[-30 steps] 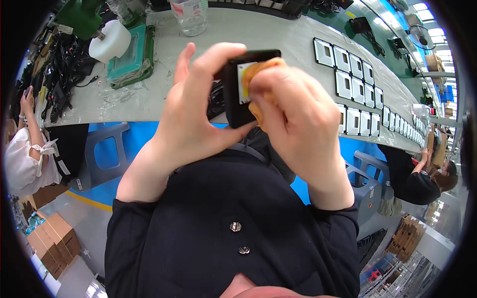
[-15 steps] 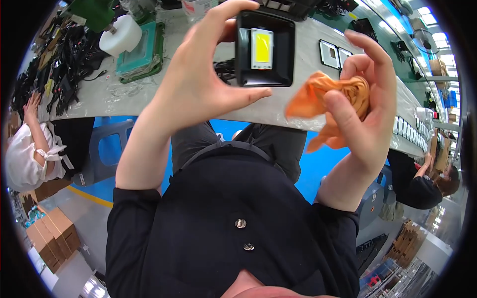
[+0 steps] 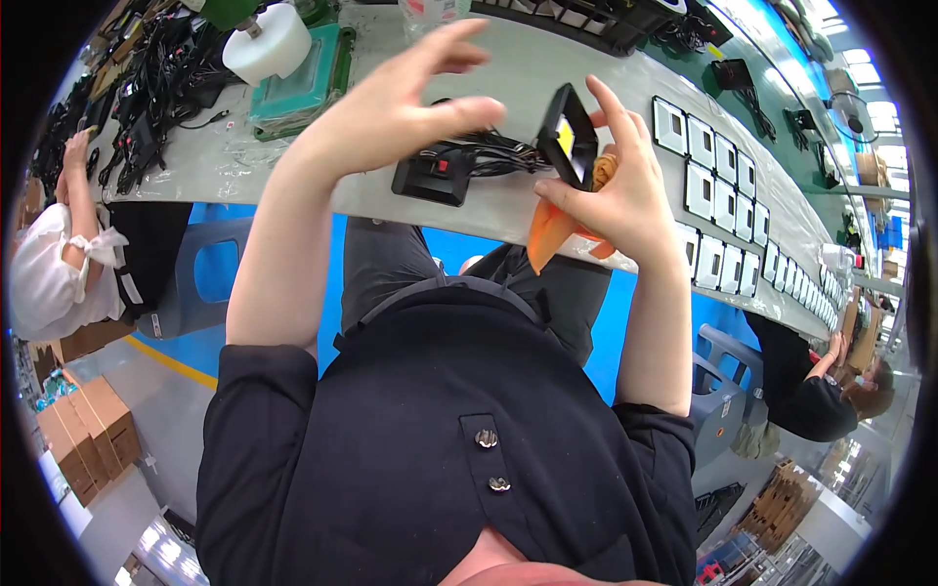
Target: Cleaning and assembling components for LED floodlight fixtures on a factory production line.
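One small black square lamp housing (image 3: 570,137) with a yellow panel in its face is what I have in hand, raised above the near edge of the long grey workbench (image 3: 547,68). I see it tilted, nearly edge-on to the camera. My right hand (image 3: 616,200) is closed on it: the forefinger runs up along its right side and the thumb presses at its lower edge. Bunched into the same palm is an orange cloth (image 3: 559,227), whose loose end hangs down below the hand and over the bench edge.

My left hand (image 3: 396,112) holds nothing. It hangs just left of the housing with fingers spread and loosely curled, the thumb pointing toward the lamp but apart from it.

Beneath that hand, on the bench, lies a black box with a red switch (image 3: 435,176), and a bundle of black wires (image 3: 493,151) runs from it toward the housing. Further right I see rows of white-framed square parts (image 3: 718,181) laid out along the bench. To the far left stand a white tape roll (image 3: 269,41) on a teal tray (image 3: 308,83), with a tangle of black cables (image 3: 147,78) beside them.
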Motion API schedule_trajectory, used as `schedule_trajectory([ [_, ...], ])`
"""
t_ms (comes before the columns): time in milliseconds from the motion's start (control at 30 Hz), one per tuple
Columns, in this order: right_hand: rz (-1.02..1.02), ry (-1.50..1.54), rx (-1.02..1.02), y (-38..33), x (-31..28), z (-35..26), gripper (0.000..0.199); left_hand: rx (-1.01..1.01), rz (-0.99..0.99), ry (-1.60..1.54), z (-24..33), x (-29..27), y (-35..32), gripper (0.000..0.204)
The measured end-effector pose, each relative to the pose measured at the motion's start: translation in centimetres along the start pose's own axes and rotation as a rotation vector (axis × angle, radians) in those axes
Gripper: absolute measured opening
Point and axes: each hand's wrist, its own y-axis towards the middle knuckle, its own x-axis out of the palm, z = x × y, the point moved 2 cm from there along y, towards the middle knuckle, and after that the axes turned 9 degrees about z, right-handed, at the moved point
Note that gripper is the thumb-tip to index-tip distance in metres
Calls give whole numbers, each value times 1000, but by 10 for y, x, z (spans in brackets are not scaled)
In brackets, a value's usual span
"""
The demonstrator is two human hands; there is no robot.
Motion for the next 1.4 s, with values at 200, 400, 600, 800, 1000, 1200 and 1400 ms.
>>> schedule_trajectory([
  [200,58,-59,27,-9,14,13,84,-116,46,166,-27,-11,-50,32],
  [400,57,-51,-56,-7,23,-6,83,-141,141,212,-18,8,-65,39],
  [600,86,-77,-283,16,9,-44,81,-27,288,243,-27,24,-63,36],
  [800,-185,405,170,25,-8,-14,77,217,365,205,7,28,-44,23],
  [1000,-208,590,316,12,-6,18,79,96,25,-62,-13,41,-33,19],
  [1200,-522,628,365,14,-7,7,83,10,104,-55,-15,44,-19,14],
  [1400,-439,1092,310,-2,-22,43,90,28,353,14,-8,36,-6,11],
])
